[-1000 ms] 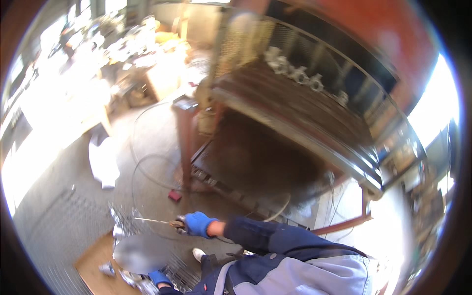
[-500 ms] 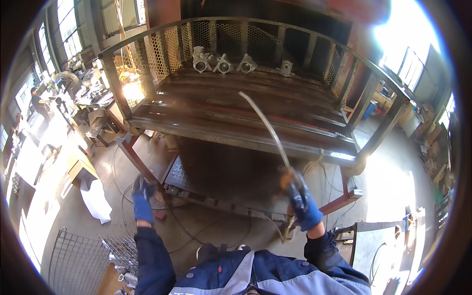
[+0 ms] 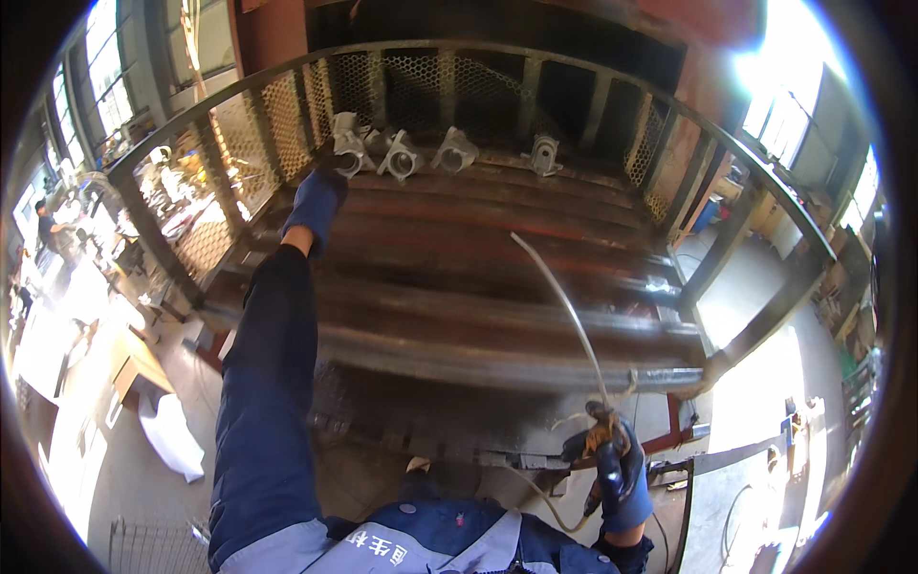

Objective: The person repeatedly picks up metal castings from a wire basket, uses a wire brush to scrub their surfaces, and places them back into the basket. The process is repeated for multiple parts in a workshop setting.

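Along the back of the slatted bench (image 3: 449, 251), leftmost metal casting (image 3: 356, 161) sits by the left hand (image 3: 319, 199); likely heavy, rigid, not fragile, best gripped round its body. Left hand blurs dark there: can't tell spread or contact. Right hand (image 3: 626, 478) wraps a gun-like tool (image 3: 601, 432), grip mostly hidden; thin wand (image 3: 574, 316) looks light, may flex.

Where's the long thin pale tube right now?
Right of centre in the head view, the tube extends from the blue-gloved right hand, seen against the brown slatted platform.
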`<action>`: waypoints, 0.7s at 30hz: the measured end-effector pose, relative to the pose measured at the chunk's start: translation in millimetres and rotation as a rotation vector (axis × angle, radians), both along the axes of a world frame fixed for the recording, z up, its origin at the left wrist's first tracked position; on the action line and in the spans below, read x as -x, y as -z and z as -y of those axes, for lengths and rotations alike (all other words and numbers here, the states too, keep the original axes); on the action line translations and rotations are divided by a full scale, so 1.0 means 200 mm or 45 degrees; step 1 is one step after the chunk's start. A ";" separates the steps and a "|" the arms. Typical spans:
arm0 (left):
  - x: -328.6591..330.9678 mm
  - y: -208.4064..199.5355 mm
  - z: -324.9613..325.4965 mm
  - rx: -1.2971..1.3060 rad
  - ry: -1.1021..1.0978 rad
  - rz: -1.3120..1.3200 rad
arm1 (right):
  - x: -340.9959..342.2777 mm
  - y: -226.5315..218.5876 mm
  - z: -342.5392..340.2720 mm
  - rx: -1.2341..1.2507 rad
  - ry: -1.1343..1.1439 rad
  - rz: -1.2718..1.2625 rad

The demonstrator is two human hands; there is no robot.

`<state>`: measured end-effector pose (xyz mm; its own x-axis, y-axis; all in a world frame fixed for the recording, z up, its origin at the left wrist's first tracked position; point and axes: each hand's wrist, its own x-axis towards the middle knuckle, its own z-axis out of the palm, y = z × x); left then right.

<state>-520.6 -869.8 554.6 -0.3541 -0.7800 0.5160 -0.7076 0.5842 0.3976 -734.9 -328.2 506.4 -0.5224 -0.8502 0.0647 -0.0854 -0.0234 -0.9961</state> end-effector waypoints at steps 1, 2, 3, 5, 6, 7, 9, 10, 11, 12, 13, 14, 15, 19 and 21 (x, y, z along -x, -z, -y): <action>0.08 -0.03 0.11 -0.079 -0.012 -0.026 | -0.02 -0.04 0.06 -0.033 0.040 -0.036; 0.16 -0.06 0.22 -0.151 -0.028 -0.054 | -0.07 -0.08 0.13 -0.066 0.080 -0.071; 0.22 -0.06 0.35 -0.315 -0.084 -0.120 | -0.09 -0.10 0.19 -0.099 0.115 -0.106; 0.37 -0.01 0.62 -0.303 -0.146 -0.143 | -0.10 -0.06 0.26 -0.102 0.167 -0.062; 0.45 0.03 0.71 -0.126 -0.152 -0.103 | -0.12 -0.07 0.30 -0.115 0.190 -0.024; 0.52 0.05 0.81 0.054 -0.159 -0.067 | -0.14 -0.08 0.33 -0.124 0.212 0.016; 0.68 0.02 0.94 0.202 -0.143 0.225 | -0.16 -0.07 0.36 -0.161 0.277 0.012; 0.78 -0.06 0.88 0.068 -0.210 0.258 | -0.16 -0.08 0.38 -0.175 0.299 0.038; 0.86 -0.04 0.89 -0.111 -0.263 0.272 | -0.20 -0.12 0.42 -0.230 0.333 0.029; 0.88 0.02 1.01 -0.045 -0.302 0.368 | -0.21 -0.12 0.46 -0.249 0.322 0.037; 0.92 0.03 1.07 -0.018 -0.326 0.464 | -0.21 -0.12 0.48 -0.254 0.319 0.052; 0.96 0.05 1.12 0.006 -0.352 0.558 | -0.22 -0.12 0.50 -0.263 0.321 0.062; 1.00 0.08 1.17 0.029 -0.377 0.650 | -0.22 -0.12 0.52 -0.269 0.328 0.068; 1.06 0.18 1.31 0.141 -0.359 0.519 | -0.24 -0.10 0.57 -0.268 0.331 0.095; 1.08 0.16 1.33 -0.107 -0.256 0.526 | -0.25 -0.09 0.59 -0.260 0.320 0.097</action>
